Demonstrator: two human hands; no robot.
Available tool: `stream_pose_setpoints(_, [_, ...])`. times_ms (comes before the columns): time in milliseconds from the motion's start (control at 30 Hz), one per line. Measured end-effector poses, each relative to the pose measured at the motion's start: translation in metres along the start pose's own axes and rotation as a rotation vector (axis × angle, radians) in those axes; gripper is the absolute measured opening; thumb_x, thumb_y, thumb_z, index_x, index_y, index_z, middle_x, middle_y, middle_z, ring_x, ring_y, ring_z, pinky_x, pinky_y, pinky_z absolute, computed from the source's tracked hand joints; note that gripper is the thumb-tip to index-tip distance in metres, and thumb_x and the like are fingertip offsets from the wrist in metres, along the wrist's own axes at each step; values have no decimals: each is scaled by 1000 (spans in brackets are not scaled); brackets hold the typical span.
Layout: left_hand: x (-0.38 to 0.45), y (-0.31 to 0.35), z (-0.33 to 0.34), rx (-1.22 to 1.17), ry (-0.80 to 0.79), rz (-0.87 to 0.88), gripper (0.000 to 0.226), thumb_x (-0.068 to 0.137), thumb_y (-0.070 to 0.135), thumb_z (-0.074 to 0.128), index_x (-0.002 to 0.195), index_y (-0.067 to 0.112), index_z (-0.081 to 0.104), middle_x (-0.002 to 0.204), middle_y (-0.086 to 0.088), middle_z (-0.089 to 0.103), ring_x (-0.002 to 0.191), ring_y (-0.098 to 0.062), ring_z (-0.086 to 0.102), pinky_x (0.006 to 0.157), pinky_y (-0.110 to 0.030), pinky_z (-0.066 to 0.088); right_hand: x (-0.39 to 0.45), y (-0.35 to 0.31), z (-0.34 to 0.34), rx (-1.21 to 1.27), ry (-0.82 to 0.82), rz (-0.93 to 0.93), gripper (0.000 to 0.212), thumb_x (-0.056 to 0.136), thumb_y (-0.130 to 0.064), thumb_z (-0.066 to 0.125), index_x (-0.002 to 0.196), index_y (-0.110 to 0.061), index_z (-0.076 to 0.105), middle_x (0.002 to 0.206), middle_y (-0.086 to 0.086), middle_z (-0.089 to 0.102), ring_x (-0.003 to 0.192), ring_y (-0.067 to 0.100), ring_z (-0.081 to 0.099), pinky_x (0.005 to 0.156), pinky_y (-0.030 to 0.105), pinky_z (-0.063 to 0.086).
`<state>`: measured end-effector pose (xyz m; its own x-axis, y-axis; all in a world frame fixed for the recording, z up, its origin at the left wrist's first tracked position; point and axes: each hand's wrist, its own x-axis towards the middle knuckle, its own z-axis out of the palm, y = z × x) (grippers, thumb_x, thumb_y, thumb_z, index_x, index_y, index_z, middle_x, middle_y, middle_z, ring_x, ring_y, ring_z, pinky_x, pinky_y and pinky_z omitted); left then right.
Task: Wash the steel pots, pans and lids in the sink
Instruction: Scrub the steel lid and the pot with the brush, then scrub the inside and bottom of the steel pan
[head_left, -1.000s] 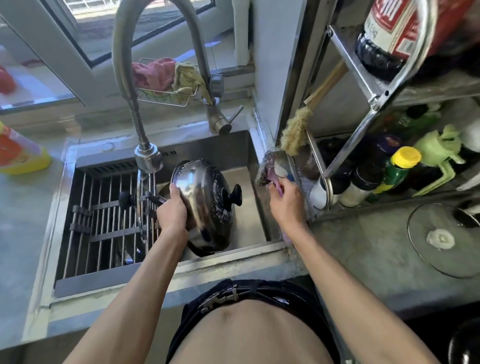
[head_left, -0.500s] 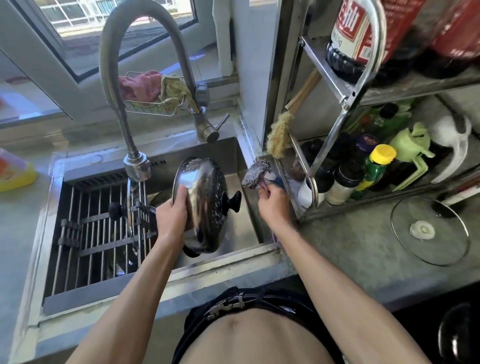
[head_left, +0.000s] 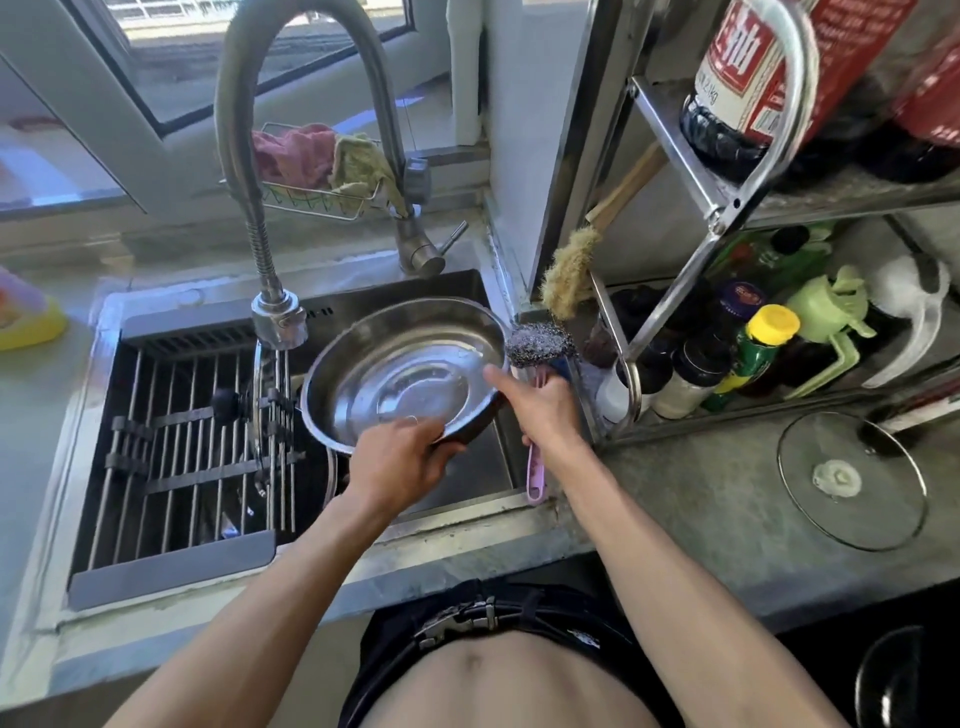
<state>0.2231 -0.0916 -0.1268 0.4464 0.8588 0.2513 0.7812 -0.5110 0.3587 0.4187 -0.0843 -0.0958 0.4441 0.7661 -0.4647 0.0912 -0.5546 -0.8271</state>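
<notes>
1. Sink (head_left: 467, 291): landmark basin.
2. Steel lid (head_left: 405, 374): held above the sink's right part, hollow side facing up, tilted toward the person.
3. Left hand (head_left: 397, 460): grips the lid's near rim.
4. Right hand (head_left: 543, 408): grips the scrubber (head_left: 540, 340), handle (head_left: 535, 475) pointing toward the sink's near edge.

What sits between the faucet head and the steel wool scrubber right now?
Head view: the steel lid, underside up, gripped at its near rim by the left hand, spans from the faucet head to the steel wool scrubber.

L hand (head_left: 400, 462) gripping steel lid (head_left: 405, 374) hollow-side up over sink (head_left: 462, 291), R hand (head_left: 545, 410) holding steel-wool scrubber (head_left: 540, 345) by rim, glass lid (head_left: 852, 478) on counter (head_left: 701, 493)
</notes>
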Motion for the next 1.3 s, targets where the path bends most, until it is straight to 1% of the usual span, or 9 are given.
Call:
stream_pose_setpoints(200, [-10, -16, 6, 189, 21, 237, 35, 78, 37, 79, 60, 16, 56, 55, 1, 55, 50, -27, 58, 50, -28, 40, -4, 12, 5, -61, -28, 105, 24, 74, -24, 79, 82, -13, 59, 54, -2, 52, 35, 9, 44, 37, 19, 33])
stream_pose_setpoints(400, [-32, -16, 6, 157, 30, -118, 44, 80, 63, 60, 83, 21, 74, 99, -4, 71, 107, -32, 60, 108, -51, 30, -7, 12, 8, 20, 15, 129, 17, 77, -16, 74, 85, -11, 60, 66, 3, 58, 47, 14, 50, 38, 20, 35])
stream_pose_setpoints(567, [-61, -11, -17, -380, 133, -492, 90, 72, 57, 68, 153, 27, 43, 170, -8, 4, 156, -23, -5, 126, -39, 5, -9, 13, -1, 65, 56, 188, 13, 82, -14, 68, 82, -11, 56, 59, 3, 52, 34, 11, 41, 35, 15, 31])
stream_pose_setpoints(667, [-53, 4, -34, -898, 224, -698, 108, 78, 15, 75, 163, 25, 9, 170, 2, -1, 150, 0, 15, 105, -7, 35, -15, 15, 5, 34, 61, 176, 13, 82, -16, 67, 82, -10, 55, 59, 6, 52, 41, 17, 44, 33, 13, 30])
stream_pose_setpoints(767, [-36, -1, -36, -1289, 336, -1055, 107, 89, 8, 64, 161, 39, -8, 156, 1, 40, 121, -20, 60, 73, -28, 60, -22, 16, 11, -9, 29, 132, 12, 83, -16, 66, 85, -9, 57, 63, 6, 54, 48, 19, 48, 33, 15, 33])
stream_pose_setpoints(833, [-30, -12, -34, -1408, 291, -1222, 89, 93, 4, 58, 160, 38, 10, 140, -11, 56, 102, -33, 69, 69, -47, 62, -26, 16, 14, -38, -16, 82, 12, 85, -17, 66, 83, -11, 56, 63, 3, 53, 51, 20, 49, 37, 18, 36])
stream_pose_setpoints(967, [-28, -17, -35, -1399, 216, -1275, 67, 80, -12, 45, 136, 24, 48, 128, -25, 63, 89, -40, 71, 68, -60, 59, -32, 10, 10, -296, -38, -89, 26, 85, -34, 69, 87, -13, 53, 75, -3, 58, 75, 24, 57, 59, 30, 36])
stream_pose_setpoints(1167, [-39, -9, -48, -1268, 181, -1239, 47, 103, 10, 48, 141, 37, 41, 126, -8, 65, 97, -33, 73, 64, -59, 61, -42, -6, 1, -555, -67, -525, 25, 99, -23, 44, 117, -15, 58, 122, 2, 68, 101, 28, 64, 79, 41, 52])
stream_pose_setpoints(1300, [-40, 3, -54, -1270, 127, -1195, 57, 96, -8, 40, 128, 39, 46, 111, -2, 68, 82, -23, 76, 60, -54, 61, -12, -17, 29, -774, -65, -712, 40, 101, -13, 40, 137, -18, 56, 108, 11, 68, 92, 34, 66, 76, 44, 55])
